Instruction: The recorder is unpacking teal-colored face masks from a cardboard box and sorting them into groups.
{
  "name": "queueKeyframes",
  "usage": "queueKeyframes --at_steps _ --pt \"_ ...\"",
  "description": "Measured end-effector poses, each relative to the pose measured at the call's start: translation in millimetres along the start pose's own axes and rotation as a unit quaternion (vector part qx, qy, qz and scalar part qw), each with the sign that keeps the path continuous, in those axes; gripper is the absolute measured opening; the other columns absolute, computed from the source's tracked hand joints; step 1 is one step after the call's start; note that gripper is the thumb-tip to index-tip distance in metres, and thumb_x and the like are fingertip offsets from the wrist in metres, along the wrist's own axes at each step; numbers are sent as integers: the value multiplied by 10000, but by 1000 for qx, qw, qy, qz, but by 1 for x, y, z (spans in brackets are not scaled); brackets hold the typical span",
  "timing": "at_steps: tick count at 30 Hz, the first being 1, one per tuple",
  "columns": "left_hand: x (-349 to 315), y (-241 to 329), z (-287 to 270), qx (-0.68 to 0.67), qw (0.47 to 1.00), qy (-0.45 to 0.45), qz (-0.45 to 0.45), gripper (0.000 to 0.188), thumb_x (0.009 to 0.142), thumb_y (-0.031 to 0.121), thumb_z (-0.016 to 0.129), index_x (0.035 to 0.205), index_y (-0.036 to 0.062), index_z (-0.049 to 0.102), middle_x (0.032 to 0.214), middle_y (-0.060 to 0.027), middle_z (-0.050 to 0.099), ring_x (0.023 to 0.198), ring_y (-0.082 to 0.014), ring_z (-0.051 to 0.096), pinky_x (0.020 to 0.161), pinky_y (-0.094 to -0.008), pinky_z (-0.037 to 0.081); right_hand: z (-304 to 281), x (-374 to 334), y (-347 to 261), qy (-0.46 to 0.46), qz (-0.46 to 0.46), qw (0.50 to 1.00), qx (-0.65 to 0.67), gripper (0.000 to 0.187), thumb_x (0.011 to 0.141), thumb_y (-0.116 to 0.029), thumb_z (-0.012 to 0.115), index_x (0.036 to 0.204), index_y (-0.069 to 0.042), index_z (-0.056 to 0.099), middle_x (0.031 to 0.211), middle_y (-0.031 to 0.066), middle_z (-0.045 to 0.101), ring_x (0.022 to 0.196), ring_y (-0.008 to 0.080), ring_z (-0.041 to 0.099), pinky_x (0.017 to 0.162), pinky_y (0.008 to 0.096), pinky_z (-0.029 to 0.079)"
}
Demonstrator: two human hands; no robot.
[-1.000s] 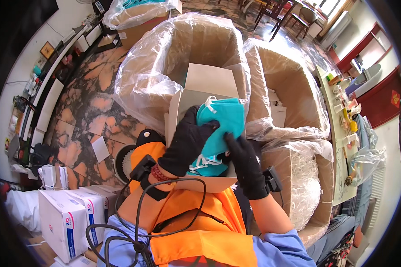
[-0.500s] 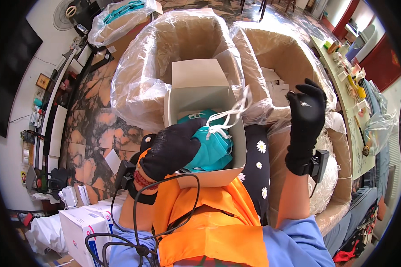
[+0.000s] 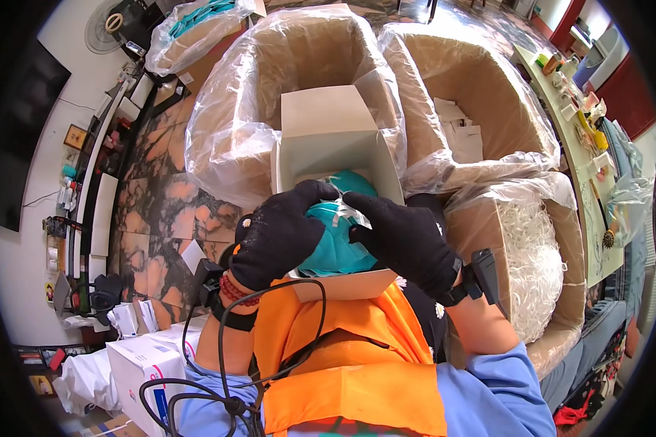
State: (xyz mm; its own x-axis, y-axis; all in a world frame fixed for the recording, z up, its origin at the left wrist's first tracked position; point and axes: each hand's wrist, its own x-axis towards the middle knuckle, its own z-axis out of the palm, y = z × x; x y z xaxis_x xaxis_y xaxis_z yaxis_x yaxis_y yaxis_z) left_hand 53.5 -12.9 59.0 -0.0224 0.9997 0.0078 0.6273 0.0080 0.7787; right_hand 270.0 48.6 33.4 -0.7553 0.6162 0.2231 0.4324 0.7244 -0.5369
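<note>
An open white cardboard box (image 3: pixel 326 113) rests on my lap with its flap raised at the far side. Teal face masks (image 3: pixel 335 244) with white elastic straps lie inside it. My left hand (image 3: pixel 280 233), in a black glove, is closed on the near mask by its left edge. From the right, my right hand (image 3: pixel 408 237), gloved alike, meets it over the mask, thumb and forefinger bent at the white straps (image 3: pixel 340 206). The straps are bunched between both hands, and the fingertips partly hide them.
Beyond the box stands a large plastic-lined carton (image 3: pixel 222 153). Right of it, another lined carton (image 3: pixel 488 80) holds white packets (image 3: pixel 463 138). A carton of white elastic loops (image 3: pixel 532 269) sits by my right arm. A black cable (image 3: pixel 229 342) loops over my left forearm.
My right hand has come down and left from its raised place over the right cartons to the mask. The straps that hung to the right are now gathered between my hands.
</note>
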Motion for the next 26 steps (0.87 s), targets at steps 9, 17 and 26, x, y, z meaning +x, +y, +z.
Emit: queueKeyframes --at_steps 9,17,26 --pt "-1 9 14 18 999 25 38 349 770 18 544 1087 82 676 939 -168 715 896 -329 706 810 -390 544 5 2 -25 -5 50 998 30 564 832 -165 681 1362 -158 488 1004 89 663 819 305 677 632 392 529" --pt "2 -16 19 49 998 40 18 207 801 72 570 970 72 689 883 -170 699 799 -352 675 731 -393 530 13 -16 -17 61 -18 994 -93 184 829 -114 632 1007 -138 592 764 57 556 684 278 628 544 394 472" --pt "3 -14 14 347 914 -74 197 380 821 258 712 1156 88 651 1082 -156 691 862 -357 681 801 -433 549 41 -12 -14 122 74 989 -49 153 858 -141 664 1005 -140 624 900 86 670 796 278 680 640 372 522"
